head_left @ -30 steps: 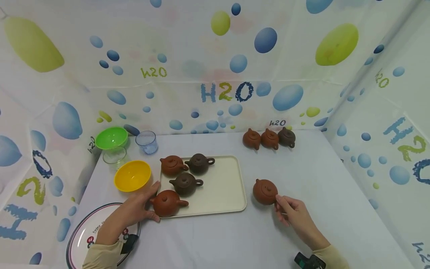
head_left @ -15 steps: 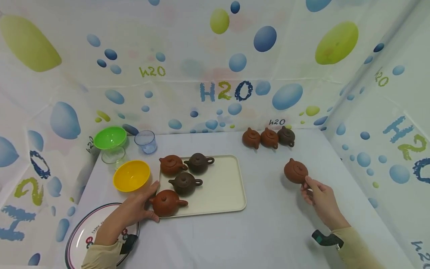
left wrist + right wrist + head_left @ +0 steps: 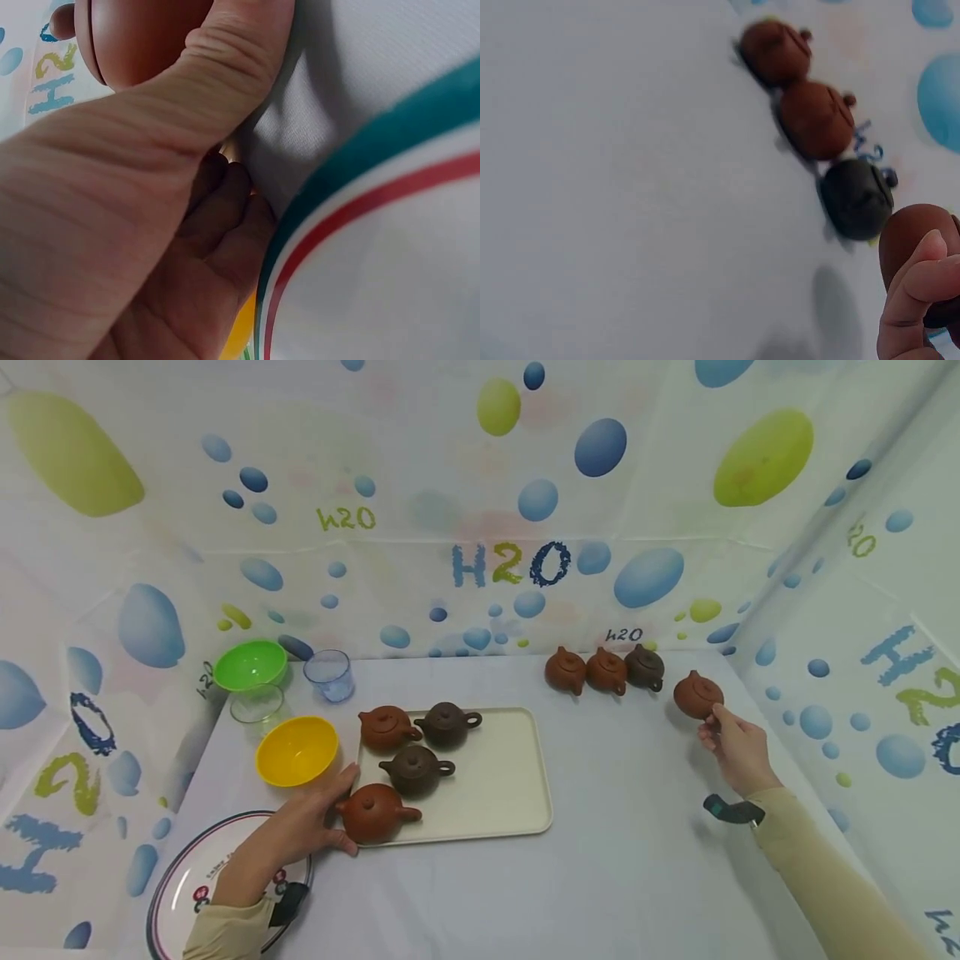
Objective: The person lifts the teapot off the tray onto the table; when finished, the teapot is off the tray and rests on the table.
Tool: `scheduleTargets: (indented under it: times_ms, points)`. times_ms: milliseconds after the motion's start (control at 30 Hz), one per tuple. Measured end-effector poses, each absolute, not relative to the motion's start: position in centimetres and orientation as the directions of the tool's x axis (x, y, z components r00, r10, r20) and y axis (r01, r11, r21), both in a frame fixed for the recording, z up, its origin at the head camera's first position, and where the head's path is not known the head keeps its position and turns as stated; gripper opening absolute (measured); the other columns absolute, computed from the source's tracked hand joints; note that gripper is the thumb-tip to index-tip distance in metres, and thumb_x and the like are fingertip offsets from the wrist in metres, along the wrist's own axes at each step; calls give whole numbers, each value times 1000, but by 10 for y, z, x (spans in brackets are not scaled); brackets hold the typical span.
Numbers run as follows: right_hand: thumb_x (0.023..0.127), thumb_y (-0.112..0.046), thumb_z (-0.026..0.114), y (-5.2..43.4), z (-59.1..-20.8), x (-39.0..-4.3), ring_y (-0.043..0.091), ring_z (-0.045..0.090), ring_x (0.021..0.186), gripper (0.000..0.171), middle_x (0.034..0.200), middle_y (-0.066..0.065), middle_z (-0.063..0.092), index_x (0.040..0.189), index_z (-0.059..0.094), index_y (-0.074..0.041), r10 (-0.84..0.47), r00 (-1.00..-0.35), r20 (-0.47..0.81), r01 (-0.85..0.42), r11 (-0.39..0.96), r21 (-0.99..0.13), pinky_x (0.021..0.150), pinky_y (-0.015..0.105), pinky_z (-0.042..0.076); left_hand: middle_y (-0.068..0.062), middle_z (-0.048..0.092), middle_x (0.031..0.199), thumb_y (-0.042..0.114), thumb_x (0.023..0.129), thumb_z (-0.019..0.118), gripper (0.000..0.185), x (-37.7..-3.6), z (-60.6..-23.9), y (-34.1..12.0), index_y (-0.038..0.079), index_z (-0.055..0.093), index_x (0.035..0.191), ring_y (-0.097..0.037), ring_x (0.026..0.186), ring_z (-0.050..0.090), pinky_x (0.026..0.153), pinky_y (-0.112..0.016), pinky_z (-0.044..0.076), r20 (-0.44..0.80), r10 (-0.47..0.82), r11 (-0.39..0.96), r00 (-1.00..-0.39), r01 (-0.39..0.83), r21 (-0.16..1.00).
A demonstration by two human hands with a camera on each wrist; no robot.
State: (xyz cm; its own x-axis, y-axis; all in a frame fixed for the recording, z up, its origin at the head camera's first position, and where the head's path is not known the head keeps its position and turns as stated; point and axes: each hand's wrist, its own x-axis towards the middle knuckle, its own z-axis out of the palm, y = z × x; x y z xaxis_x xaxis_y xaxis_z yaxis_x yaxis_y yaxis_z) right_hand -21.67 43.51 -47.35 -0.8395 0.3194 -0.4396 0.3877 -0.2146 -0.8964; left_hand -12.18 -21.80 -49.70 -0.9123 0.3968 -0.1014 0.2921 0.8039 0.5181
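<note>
My right hand (image 3: pixel 731 739) pinches a reddish-brown clay teapot (image 3: pixel 697 694) by its handle and holds it near the table's back right, just right of a row of three small teapots (image 3: pixel 605 669). The right wrist view shows that row (image 3: pixel 817 120) and the held teapot (image 3: pixel 919 247) behind my thumb. My left hand (image 3: pixel 303 822) rests at the front left corner of a cream tray (image 3: pixel 502 785), its thumb against a red-brown teapot (image 3: pixel 372 812) on the tray. Three more teapots (image 3: pixel 416 768) stand on the tray. In the left wrist view the thumb lies beside that teapot (image 3: pixel 139 37).
A yellow bowl (image 3: pixel 297 750), a green bowl (image 3: pixel 250 664), a clear glass (image 3: pixel 257 705) and a bluish cup (image 3: pixel 328 675) stand at the left. A striped plate (image 3: pixel 187 885) lies under my left forearm. Patterned walls close in the white table on three sides.
My right hand has carried the reddish-brown teapot from beside the tray toward the back right, up to the row of three teapots. The left hand has stayed in place.
</note>
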Motion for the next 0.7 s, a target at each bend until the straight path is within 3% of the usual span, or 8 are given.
scheduleTargets:
  times_ms: [200, 367, 567, 700]
  points:
    - [111, -36, 55, 445, -477, -264, 5, 65, 67, 30, 75, -7, 67, 100, 66, -11, 404, -815, -416, 377, -176, -909, 61, 15, 59, -26, 52, 161, 35, 65, 102, 117, -120, -495, -218, -4, 45, 159, -46, 142, 58, 117, -61, 47, -102, 394, 802, -913, 288, 523]
    - [111, -34, 53, 451, -483, -293, 4, 67, 63, 33, 70, -7, 68, 94, 67, -9, 409, -837, -364, 349, -114, -930, 60, 15, 59, -27, 54, 159, 35, 64, 102, 116, -121, -495, -217, -5, 46, 158, -45, 140, 61, 116, -60, 49, -88, 409, 794, -908, 306, 525]
    - [112, -29, 52, 451, -491, -315, 4, 69, 62, 36, 74, -7, 68, 88, 67, -7, 371, -872, -321, 296, -122, -947, 58, 16, 59, -27, 57, 156, 36, 62, 103, 117, -122, -494, -216, -4, 48, 157, -45, 138, 62, 115, -60, 50, -66, 421, 781, -905, 324, 535]
    - [113, -29, 49, 446, -495, -321, 2, 70, 65, 35, 76, -9, 67, 90, 67, -9, 349, -868, -354, 347, -83, -934, 59, 15, 57, -28, 57, 156, 36, 61, 104, 118, -121, -493, -218, -5, 48, 157, -47, 140, 60, 115, -60, 50, -64, 415, 784, -908, 321, 531]
